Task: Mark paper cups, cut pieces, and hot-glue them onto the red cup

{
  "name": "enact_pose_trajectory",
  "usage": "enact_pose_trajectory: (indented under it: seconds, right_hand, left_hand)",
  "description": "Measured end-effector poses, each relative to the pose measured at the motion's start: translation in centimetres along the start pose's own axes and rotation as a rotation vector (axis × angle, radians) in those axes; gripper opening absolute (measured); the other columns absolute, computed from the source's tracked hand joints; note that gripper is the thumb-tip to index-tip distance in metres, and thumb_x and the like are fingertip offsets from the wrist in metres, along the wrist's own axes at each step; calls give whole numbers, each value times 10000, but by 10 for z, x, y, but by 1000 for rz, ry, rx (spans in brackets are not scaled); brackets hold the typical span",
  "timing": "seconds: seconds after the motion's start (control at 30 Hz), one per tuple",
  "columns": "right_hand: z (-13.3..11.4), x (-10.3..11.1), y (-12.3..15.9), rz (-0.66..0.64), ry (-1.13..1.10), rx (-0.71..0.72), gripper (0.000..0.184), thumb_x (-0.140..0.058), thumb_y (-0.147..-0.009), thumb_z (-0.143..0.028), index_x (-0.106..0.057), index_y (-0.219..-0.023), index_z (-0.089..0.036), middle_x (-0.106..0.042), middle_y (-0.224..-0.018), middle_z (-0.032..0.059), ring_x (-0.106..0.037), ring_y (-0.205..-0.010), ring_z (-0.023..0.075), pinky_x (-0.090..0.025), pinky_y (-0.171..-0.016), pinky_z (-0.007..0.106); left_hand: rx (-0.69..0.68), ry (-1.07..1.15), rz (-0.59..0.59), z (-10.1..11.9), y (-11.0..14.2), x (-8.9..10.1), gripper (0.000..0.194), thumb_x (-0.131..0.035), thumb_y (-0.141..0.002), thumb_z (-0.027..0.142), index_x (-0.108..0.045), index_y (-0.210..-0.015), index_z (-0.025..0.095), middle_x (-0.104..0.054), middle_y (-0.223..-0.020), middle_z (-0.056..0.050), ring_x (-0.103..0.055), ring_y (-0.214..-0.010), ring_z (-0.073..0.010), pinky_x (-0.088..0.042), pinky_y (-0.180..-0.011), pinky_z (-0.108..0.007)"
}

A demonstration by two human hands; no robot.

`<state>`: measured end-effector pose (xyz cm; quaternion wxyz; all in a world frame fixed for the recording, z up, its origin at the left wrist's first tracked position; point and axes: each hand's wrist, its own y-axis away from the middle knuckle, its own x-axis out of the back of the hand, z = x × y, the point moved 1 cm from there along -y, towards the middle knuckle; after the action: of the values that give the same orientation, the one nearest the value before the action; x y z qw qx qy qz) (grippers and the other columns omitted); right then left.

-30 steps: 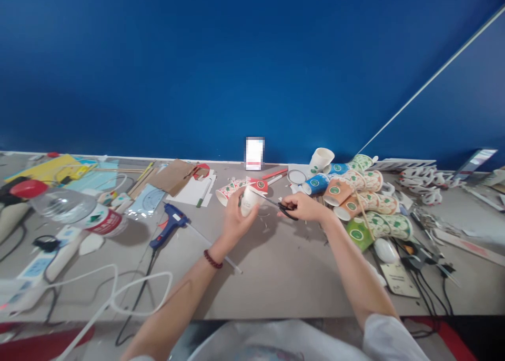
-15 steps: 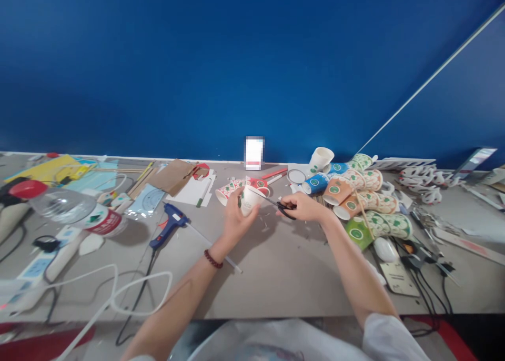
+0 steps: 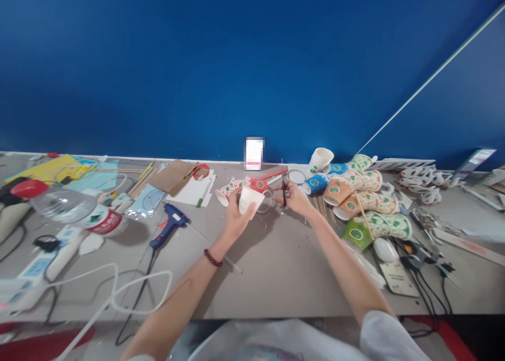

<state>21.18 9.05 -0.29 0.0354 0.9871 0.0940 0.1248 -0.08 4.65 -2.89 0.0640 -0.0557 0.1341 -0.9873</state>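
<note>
My left hand (image 3: 235,216) is closed around a white paper cup (image 3: 251,199), tilted to the right above the table. A thin, pale ring (image 3: 265,202), like a strip from a cup's rim, shows between the cup and my right hand; whether it is still joined to the cup I cannot tell. Black-handled scissors (image 3: 283,187) are in my right hand (image 3: 296,198), their blades pointing up and away from me. Just behind the cup, red patterned paper cups (image 3: 231,189) lie on their sides.
Stacked paper cups (image 3: 365,200) lie to the right, with an upright white cup (image 3: 321,160) behind them. On the left are a blue glue gun (image 3: 169,225), a plastic bottle (image 3: 74,208), a power strip (image 3: 43,266) and a looped white cable (image 3: 114,292). A phone (image 3: 253,153) leans against the blue wall.
My right hand has turned the scissors from pointing left at the cup's rim to pointing upward. The cup has tipped to the right, and the thin ring now stands out beside it.
</note>
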Motion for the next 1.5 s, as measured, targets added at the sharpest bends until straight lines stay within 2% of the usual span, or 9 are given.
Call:
enact_pose_trajectory:
  seconds: [0.1, 0.23, 0.63, 0.9, 1.03, 1.13, 1.23, 1.37, 1.5]
  right_hand:
    - [8, -7, -2, -37, -77, -38, 421, -742, -596, -239, -452, -901, -222, -623, -800, -9, -590, -593, 129, -472, -424, 210]
    - [10, -7, -2, -90, -112, -44, 365, -735, -612, -251, -433, -814, -220, -593, -687, -52, -598, -539, 122, -455, -405, 204]
    - [-23, 28, 12, -113, -174, 13, 377, -777, -638, -358, -469, -775, -189, -626, -603, -22, -576, -447, 108, -472, -432, 223]
    - [-42, 66, 42, 100, -54, 19, 372, -789, -628, -366, -503, -791, -193, -616, -577, -13, -622, -526, 158, -540, -546, 288]
    - [-29, 73, 70, 123, 106, -72, 310, -740, -639, -329, -501, -794, -206, -628, -608, 2, -637, -554, 188, -540, -553, 311]
    - [-9, 71, 93, 202, 385, -25, 212, -659, -666, -288, -521, -808, -213, -664, -715, 26, -659, -631, 202, -522, -590, 301]
    - [14, 67, 115, 145, 516, -51, 182, -593, -680, -258, -542, -852, -224, -695, -817, 37, -674, -701, 209, -520, -660, 307]
    - [32, 66, 138, 180, 618, -121, 181, -545, -706, -275, -549, -883, -243, -695, -769, 29, -673, -708, 219, -505, -632, 300]
    - [38, 66, 147, 216, 745, -156, 175, -517, -718, -291, -553, -882, -243, -689, -729, 39, -664, -679, 237, -483, -618, 318]
  left_hand:
    - [44, 89, -33, -4, -2, -1, 532, -658, -749, 390, -456, -1206, 209, -541, -1192, -107, -535, -1107, -242, -444, -915, -375]
    - [111, 208, -35, -3, -4, -1, 471, -666, -735, 402, -519, -1143, 217, -552, -1163, -91, -532, -1113, -242, -444, -912, -364]
    - [469, 722, -26, -2, -8, 0, 471, -702, -703, 404, -576, -1110, 206, -679, -1012, -64, -648, -926, -227, -516, -725, -309]
    - [540, 759, -13, -1, -9, 3, 524, -682, -710, 437, -548, -1141, 171, -696, -854, -64, -673, -789, -234, -498, -561, -281]
    - [552, 758, -15, 0, -9, 3, 506, -681, -710, 427, -554, -1129, 174, -697, -834, -55, -676, -744, -222, -494, -534, -270]
    - [541, 762, -12, 1, -9, 3, 481, -676, -710, 427, -567, -1095, 161, -693, -809, -57, -672, -713, -220, -492, -520, -275]
    - [532, 768, -26, 2, -10, 2, 437, -655, -717, 456, -582, -1019, 150, -682, -775, -65, -653, -639, -211, -486, -496, -291]
    - [561, 818, -76, 3, -11, 3, 425, -598, -735, 505, -599, -958, 143, -675, -776, -87, -631, -595, -209, -482, -491, -315]
    - [569, 854, -82, 3, -12, 4, 386, -608, -698, 426, -596, -951, 134, -668, -767, -88, -632, -625, -230, -481, -499, -326]
